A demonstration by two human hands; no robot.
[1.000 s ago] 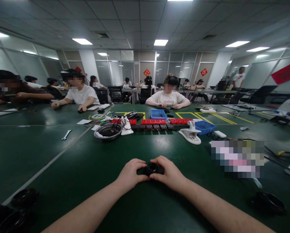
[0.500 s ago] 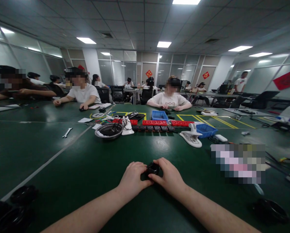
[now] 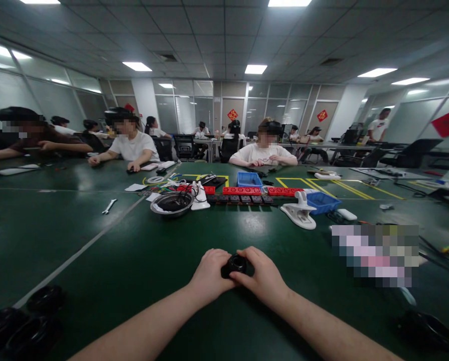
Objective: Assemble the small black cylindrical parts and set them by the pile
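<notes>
Black plastic rings [image 3: 24,326] are sitting stacked at my far left, cut by the frame edge, so I cannot count them or tell whether they are finished pieces. Further in, a wrench [image 3: 109,206] is lying on the green table [image 3: 96,260], well apart from my hands, and a metal bowl [image 3: 172,203] of dark bits is standing beyond it.

I am holding my left hand [image 3: 210,273] curled against the left side of a small black round part [image 3: 234,264], fingers closed on it, and my right hand [image 3: 264,275] is gripping its right side, so both hands are clamped on the one piece just above the table in front of me. Judging by that grip, I am somewhere in the middle of working this part; nothing shows it done, and I cannot say how much is left.

My fingers are covering most of the part, so its underside and any thread or join are hidden. To the right, a white clamp [image 3: 299,214] is standing near a blue tray [image 3: 322,202], a blurred patch is masking whatever lies beside them, and another dark round piece [image 3: 427,331] is fading into shadow at the bottom right.
</notes>
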